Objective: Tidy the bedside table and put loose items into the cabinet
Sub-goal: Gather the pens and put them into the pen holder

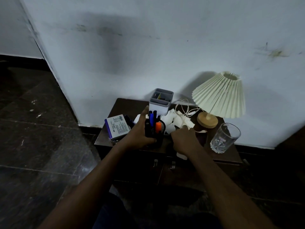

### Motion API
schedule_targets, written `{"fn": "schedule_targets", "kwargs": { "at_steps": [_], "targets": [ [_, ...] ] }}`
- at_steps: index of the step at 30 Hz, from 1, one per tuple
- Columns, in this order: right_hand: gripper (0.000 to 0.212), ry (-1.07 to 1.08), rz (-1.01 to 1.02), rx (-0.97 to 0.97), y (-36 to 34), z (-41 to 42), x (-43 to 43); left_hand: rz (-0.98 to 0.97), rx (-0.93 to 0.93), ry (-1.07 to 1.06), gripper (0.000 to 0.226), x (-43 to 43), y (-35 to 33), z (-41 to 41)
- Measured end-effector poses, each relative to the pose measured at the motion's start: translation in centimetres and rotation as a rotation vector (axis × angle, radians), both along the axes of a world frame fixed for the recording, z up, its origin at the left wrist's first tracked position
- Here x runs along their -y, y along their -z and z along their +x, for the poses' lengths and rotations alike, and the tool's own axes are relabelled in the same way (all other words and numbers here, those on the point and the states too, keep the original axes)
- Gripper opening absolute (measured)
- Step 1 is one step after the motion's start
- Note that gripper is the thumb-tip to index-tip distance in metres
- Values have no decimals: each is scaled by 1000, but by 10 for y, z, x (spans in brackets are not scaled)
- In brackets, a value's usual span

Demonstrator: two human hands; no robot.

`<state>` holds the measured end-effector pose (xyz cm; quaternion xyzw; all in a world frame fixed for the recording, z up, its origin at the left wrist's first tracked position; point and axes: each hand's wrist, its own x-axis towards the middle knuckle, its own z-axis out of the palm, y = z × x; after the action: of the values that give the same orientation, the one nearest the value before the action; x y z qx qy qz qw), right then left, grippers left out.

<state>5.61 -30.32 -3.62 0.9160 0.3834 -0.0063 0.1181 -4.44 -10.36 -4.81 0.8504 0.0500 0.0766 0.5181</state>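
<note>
Wrapping the black mesh pen cup (159,142), near the middle of the dark wooden bedside table (115,107), the left hand (140,133) curls round its light, stiff wall, probably the safest hold. The right hand (184,139) rests on soft crumpled white paper (173,120), right of the cup; whether it grips is unclear.

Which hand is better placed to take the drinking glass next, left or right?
Right, probably. The right hand is close beside the glass, while the left hand is busy gripping the mesh pen holder.
</note>
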Motion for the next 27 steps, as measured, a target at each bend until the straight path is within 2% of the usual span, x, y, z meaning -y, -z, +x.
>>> {"fn": "schedule_targets", "kwargs": {
  "at_steps": [6,11,14,16,17,19,22,24,27],
  "targets": [
    [22,-58,46,-32,14,15,4,5,-27,-9,138,-2,0,0],
    [14,-105,205,-72,21,24,6,9,-21,-4,137,-4,7,2],
    [7,-96,283,-101,23,30,7,44,-51,-17,137,0,-4,-4],
    [5,-98,325,-126,23,34,11,140,-6,-82,132,10,-11,-11],
    [5,-102,366,-146,22,35,14,223,45,-154,123,17,-13,-15],
    [8,-113,461,-204,18,38,20,383,224,-303,90,39,-15,-25],
    [16,-120,557,-259,11,41,28,557,450,-259,36,78,-11,-33],
    [22,-95,656,-283,11,40,35,569,387,-153,18,100,-6,-30],
    [26,28,885,-330,16,36,48,536,138,-100,17,119,7,-9]
  ]
}}
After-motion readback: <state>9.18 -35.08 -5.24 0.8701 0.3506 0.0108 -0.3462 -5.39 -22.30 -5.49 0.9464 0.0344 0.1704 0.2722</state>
